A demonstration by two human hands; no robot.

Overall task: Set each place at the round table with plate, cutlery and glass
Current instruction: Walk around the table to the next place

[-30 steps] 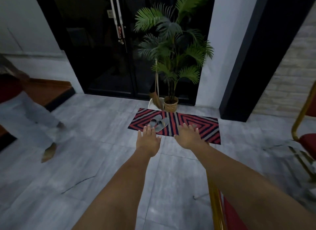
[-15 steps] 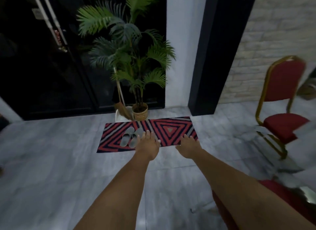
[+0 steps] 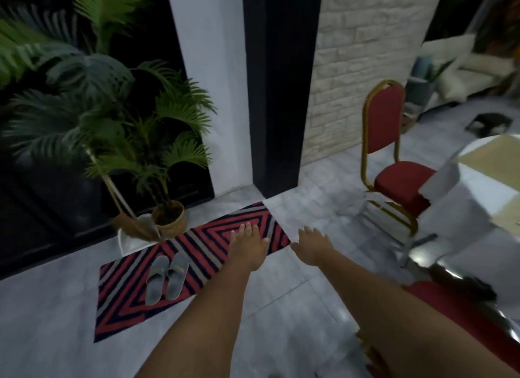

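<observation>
Both arms stretch out ahead of me over the grey floor. My left hand is flat with straight fingers and holds nothing. My right hand is beside it, fingers spread, also empty. At the right edge the table, draped in a white cloth with a pale yellow top cloth, comes into view, blurred. No plate, cutlery or glass shows.
A red chair with a gold frame stands by the table near the brick wall. Another red seat is low at the right. A striped mat with grey slippers and a potted palm lie to the left.
The view has swung to the right: mat, slippers and palm slid left, the red chair came nearer and the clothed table entered at the right. Both hands stay open and empty.
</observation>
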